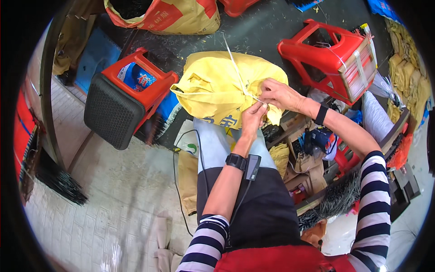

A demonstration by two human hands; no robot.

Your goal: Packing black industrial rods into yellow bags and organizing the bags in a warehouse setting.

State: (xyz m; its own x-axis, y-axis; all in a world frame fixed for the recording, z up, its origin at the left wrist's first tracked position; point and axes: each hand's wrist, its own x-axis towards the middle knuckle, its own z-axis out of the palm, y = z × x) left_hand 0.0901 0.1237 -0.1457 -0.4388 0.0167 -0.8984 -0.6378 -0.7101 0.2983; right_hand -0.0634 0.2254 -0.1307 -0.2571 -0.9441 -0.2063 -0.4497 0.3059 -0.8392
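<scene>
A bulging yellow woven sack (213, 75) lies on the dark tabletop in front of me. White string (236, 68) runs over its top and crosses itself near the sack's right front. There my left hand (253, 119) pinches a short end of the string from the near side. My right hand (280, 95) comes in from the right, its fingers closed on the string just beside the left fingertips. Both hands touch the gathered yellow cloth, and the exact form of the knot is hidden by the fingers.
A red stool (156, 77) with a black woven seat lies tipped at left; another red stool (312, 52) lies at right. Beyond stands a red and tan sack (190, 18). Cluttered shelves (312, 167) and dark bristles (328, 204) are at my right. A black cable (175, 181) hangs by my legs.
</scene>
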